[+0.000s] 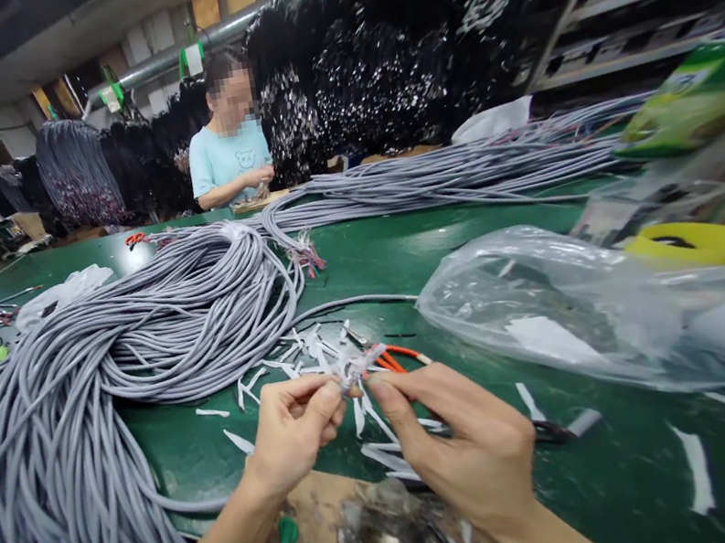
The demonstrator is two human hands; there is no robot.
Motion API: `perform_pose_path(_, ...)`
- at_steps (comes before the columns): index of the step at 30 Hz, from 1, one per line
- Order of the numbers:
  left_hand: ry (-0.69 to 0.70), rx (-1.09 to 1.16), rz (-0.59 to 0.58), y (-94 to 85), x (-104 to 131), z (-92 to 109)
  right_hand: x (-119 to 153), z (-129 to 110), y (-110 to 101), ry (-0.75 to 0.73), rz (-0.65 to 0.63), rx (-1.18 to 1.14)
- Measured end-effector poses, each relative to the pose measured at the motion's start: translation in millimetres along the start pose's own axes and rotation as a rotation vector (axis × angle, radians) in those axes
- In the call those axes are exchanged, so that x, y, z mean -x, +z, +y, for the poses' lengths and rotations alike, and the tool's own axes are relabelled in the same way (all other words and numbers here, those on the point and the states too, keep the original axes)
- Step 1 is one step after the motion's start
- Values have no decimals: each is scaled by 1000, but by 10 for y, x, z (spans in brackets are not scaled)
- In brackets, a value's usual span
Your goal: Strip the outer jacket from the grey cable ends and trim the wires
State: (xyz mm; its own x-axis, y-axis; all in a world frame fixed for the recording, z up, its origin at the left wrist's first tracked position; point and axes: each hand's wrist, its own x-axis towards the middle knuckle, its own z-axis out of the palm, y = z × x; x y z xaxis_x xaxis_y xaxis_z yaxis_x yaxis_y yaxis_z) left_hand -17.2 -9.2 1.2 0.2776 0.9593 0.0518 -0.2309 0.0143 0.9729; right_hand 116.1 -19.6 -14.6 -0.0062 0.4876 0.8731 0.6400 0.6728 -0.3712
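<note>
In the head view, my left hand is closed in a pinch on a frayed cable end, a tuft of whitish, thin strands. My right hand meets it from the other side, thumb and forefinger pinched at the same tuft. Fine wires between the fingertips are too small to make out. Just behind the fingers lies an orange-handled tool, partly hidden. White scraps are strewn around it on the green table. Below my hands stands a stained metal device on a wooden board.
A large bundle of grey cables covers the left side and hangs over the front edge. More cables lie across the back. At right are a clear plastic bag and a yellow roll. A co-worker sits opposite.
</note>
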Motion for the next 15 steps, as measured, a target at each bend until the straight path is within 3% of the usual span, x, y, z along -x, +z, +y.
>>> perform_pose_path(9, 106, -191, 175, 41, 33, -43, -44, 13, -70, -126, 38, 275)
perform_pose_path(15, 148, -276, 198, 44, 39, -52, -59, 6, -68, -136, 19, 201)
